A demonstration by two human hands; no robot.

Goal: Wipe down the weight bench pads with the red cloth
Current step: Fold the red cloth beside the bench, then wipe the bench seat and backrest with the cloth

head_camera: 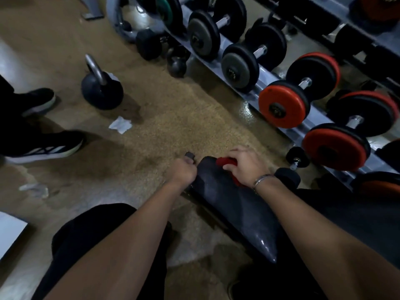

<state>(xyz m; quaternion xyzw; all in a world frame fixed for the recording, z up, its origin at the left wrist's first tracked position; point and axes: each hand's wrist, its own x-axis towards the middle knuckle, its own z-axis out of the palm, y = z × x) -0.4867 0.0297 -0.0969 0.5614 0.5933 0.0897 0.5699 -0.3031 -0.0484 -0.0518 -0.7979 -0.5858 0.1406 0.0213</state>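
The cloth (pixel 226 161) is pressed on the pad (pixel 233 204), gripped by the right hand (pixel 244 167). The left hand (pixel 184 172) is curled alongside, perhaps bracing; hold unclear

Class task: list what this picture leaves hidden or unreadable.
Head view: most of the red cloth lies under the right hand.
Head view: the back of the left hand hides whether it grips the edge of the bench pad.
Head view: markings on the orange dumbbell are too blurred to read.
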